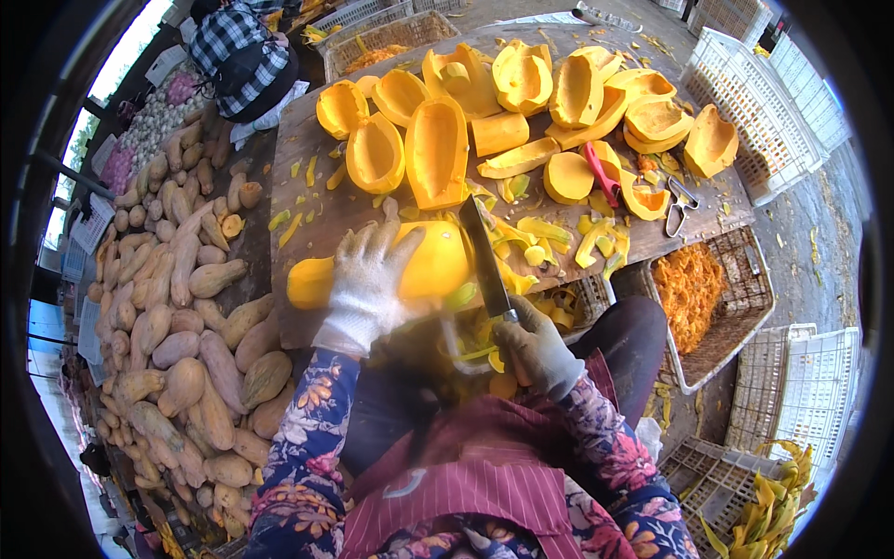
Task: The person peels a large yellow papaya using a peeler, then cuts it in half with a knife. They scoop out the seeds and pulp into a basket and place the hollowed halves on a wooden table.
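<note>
My left hand (pixel 370 272), in a pale work glove, lies spread over a peeled orange squash (pixel 440 258) near the table's front edge. In my gloved right hand (pixel 541 349) is the handle of a large knife (pixel 485 258); its blade points away from me at the squash's right end. Beyond them, halved and hollowed squash (pixel 438 154) cover the back of the board. A red-handled peeler (pixel 603 171) and metal scissors (pixel 679 206) lie to the right, and peel strips (pixel 545 230) are scattered beside the blade.
Many unpeeled squash (pixel 181 335) are heaped at the left. A crate of orange pulp (pixel 688 300) stands right of my knee; white plastic crates (pixel 754 112) stand farther right. A crate below the table edge holds scraps (pixel 559 314). A person in a checked shirt (pixel 241 56) is at upper left.
</note>
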A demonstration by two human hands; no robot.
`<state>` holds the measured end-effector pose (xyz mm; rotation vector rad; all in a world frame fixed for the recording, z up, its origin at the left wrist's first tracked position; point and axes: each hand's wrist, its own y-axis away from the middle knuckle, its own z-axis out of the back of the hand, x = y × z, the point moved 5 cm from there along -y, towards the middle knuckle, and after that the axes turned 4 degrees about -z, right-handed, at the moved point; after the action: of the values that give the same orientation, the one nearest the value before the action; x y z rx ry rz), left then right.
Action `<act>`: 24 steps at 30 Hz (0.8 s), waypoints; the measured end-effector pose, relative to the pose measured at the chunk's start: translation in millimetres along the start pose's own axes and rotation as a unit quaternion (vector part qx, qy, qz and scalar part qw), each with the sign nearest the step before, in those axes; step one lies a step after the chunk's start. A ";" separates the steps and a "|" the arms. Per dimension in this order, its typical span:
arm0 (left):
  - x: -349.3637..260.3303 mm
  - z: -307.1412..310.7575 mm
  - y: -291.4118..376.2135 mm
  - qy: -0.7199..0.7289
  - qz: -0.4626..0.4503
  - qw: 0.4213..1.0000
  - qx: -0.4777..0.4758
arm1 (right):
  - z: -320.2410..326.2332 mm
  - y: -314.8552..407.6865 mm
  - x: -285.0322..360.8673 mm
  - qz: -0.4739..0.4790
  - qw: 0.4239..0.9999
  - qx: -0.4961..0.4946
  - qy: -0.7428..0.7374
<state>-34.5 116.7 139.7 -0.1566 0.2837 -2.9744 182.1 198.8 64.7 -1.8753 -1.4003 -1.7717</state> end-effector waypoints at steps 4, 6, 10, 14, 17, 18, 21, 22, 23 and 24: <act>-3.7 -0.6 5.8 0.013 -0.005 1.000 -0.027 | 6.7 22.2 28.7 0.092 0.994 -0.040 0.046; -4.8 -2.5 8.7 -0.001 -0.001 1.000 -0.017 | 5.5 29.2 45.4 0.193 0.977 -0.063 0.061; -9.7 -3.5 19.4 -0.010 -0.017 0.998 -0.061 | -8.4 14.9 24.3 0.074 0.982 -0.011 0.174; -17.7 -10.7 38.4 -0.034 -0.030 0.992 -0.117 | -4.8 2.4 -12.2 -0.051 0.997 0.022 0.058; -28.5 -18.5 59.3 -0.047 -0.030 0.988 -0.141 | 8.4 2.8 -18.4 -0.004 0.999 -0.011 0.034; -30.3 -19.6 64.7 -0.054 -0.029 0.985 -0.159 | 12.8 2.5 -17.1 0.020 0.999 -0.015 0.039; -33.1 -22.2 77.0 -0.039 -0.030 0.982 -0.180 | 18.4 2.4 -20.5 0.025 0.997 -0.026 0.065; -32.5 -21.6 79.8 -0.026 -0.035 0.980 -0.195 | 19.3 1.3 -20.1 0.037 0.996 -0.028 0.079; -30.3 -22.2 82.1 -0.005 -0.018 0.981 -0.192 | 18.6 -0.6 -20.1 0.050 0.994 -0.030 0.092; -28.0 -22.7 84.4 0.016 -0.002 0.982 -0.188 | 18.2 -2.3 -21.3 0.050 0.994 -0.029 0.095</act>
<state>2.0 43.3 98.5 -0.1513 0.8478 -2.8963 196.2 202.6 40.7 -1.7179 -1.1793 -1.9038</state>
